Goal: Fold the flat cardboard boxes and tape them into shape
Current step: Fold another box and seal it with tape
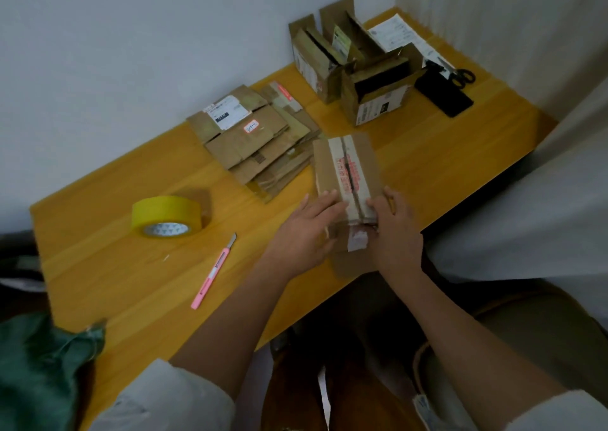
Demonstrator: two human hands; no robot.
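Head view: small brown cardboard box with old printed tape strip (pixel 345 174) sits at near edge of yellow wooden desk (pixel 115 266). Left hand (pixel 306 233) and right hand (pixel 394 233) clamp box from either side, fingers over top flaps, apparently pressing seam closed for taping. Yellow tape roll (pixel 166 215) and pink utility knife (pixel 214 272) lie well left of left hand, unheld. Stack of flat brown cardboard boxes (pixel 256 141) waits behind box.

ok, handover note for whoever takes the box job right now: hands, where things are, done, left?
Left hand and right hand both hold the folded box at the table's near edge, fingers over its closed flaps.
Tape roll and pink cutter lie left of it, untouched.
Done: three shaped boxes stand at the back right, tops open.
Left: tape this box, then fold and tape the flat stack in the middle.
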